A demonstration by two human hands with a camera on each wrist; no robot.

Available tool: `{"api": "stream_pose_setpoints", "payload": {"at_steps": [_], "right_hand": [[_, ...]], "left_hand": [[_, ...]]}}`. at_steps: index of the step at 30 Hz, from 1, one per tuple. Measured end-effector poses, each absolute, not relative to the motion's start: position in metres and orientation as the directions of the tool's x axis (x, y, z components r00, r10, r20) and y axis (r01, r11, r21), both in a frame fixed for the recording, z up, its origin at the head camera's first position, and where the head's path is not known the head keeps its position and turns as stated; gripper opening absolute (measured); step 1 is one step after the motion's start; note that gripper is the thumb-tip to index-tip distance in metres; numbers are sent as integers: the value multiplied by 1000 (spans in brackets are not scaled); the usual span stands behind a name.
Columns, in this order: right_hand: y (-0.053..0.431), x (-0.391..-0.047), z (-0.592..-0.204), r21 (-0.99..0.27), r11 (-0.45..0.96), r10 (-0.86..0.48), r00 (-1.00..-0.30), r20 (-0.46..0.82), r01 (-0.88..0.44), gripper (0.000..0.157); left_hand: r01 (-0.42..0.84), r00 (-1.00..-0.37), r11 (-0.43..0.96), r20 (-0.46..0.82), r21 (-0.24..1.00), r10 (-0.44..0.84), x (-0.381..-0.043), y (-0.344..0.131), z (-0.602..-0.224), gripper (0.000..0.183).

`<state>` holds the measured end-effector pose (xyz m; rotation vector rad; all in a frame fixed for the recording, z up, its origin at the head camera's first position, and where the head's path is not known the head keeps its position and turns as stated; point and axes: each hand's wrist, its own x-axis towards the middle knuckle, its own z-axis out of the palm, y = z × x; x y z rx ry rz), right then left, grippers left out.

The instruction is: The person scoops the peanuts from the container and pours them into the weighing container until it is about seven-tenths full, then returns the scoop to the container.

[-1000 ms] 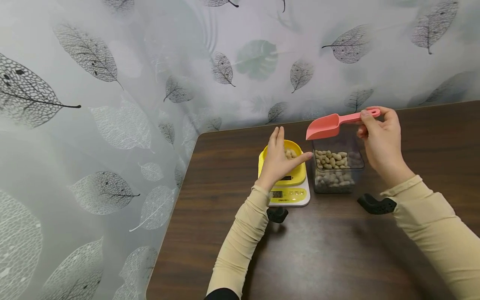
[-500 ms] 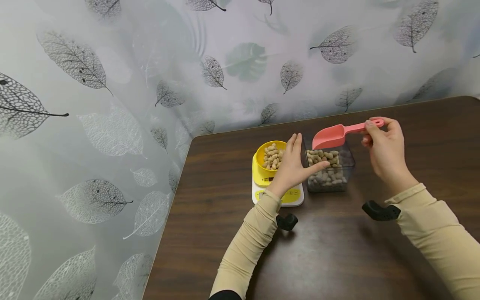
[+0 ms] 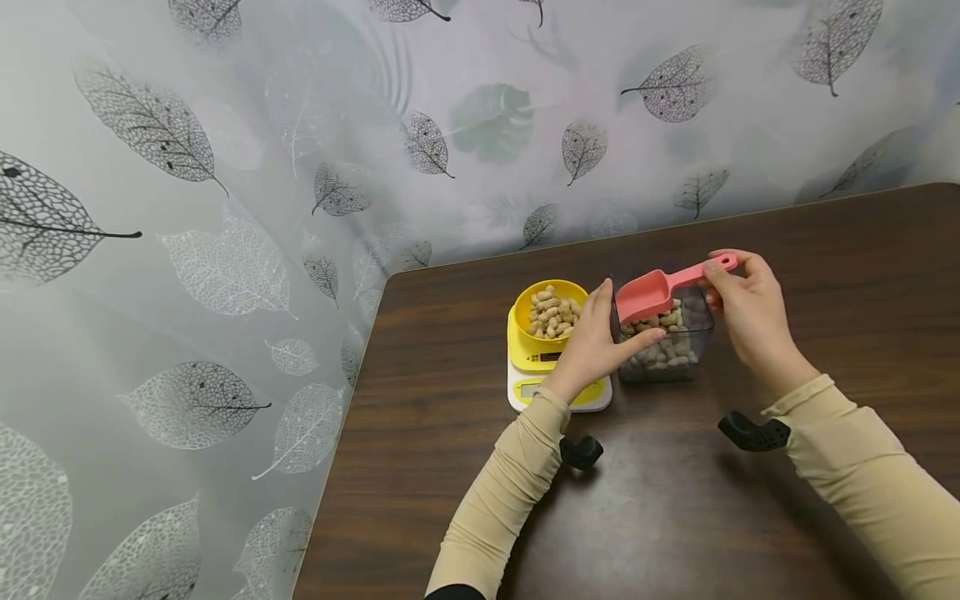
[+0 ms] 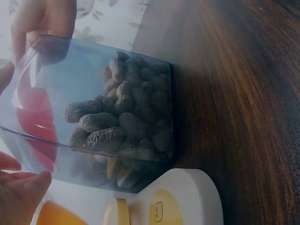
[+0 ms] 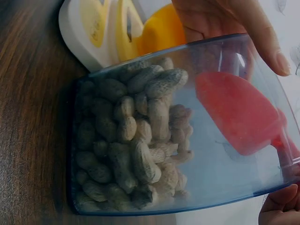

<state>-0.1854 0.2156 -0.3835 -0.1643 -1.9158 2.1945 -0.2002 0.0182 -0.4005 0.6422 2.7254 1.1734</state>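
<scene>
My right hand (image 3: 753,312) pinches the handle of a pink scoop (image 3: 643,296) between thumb and fingers. Inside the top of a clear square container (image 3: 701,325), the scoop's head tilts down to the left. Below it, in the right wrist view, lie unshelled peanuts (image 5: 140,145), filling about the lower half. My left hand (image 3: 588,348) is at the container's left side, fingers straight, thumb spread across its front near the rim. Left of that hand, a yellow bowl (image 3: 522,307) of peanuts sits on a yellow and white kitchen scale (image 3: 521,367), whose display is partly covered by the hand.
A dark wood-grain table (image 3: 420,433) carries everything, its back edge close to a leaf-patterned wall (image 3: 300,167). The scale stands right beside the container. A black camera mount (image 3: 581,452) juts from the left wrist, another (image 3: 753,432) from the right.
The left hand has moved right from over the bowl to the container, uncovering the peanuts in the bowl. The right hand has lowered the scoop from above the container into its opening.
</scene>
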Motion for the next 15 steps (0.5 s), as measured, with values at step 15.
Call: {"api": "stream_pose_setpoints", "payload": {"at_steps": [15], "right_hand": [[214, -187, -393, -977, 213, 281, -955, 92, -32, 31]], "left_hand": [[322, -910, 590, 71, 741, 408, -202, 19, -405, 95]]}}
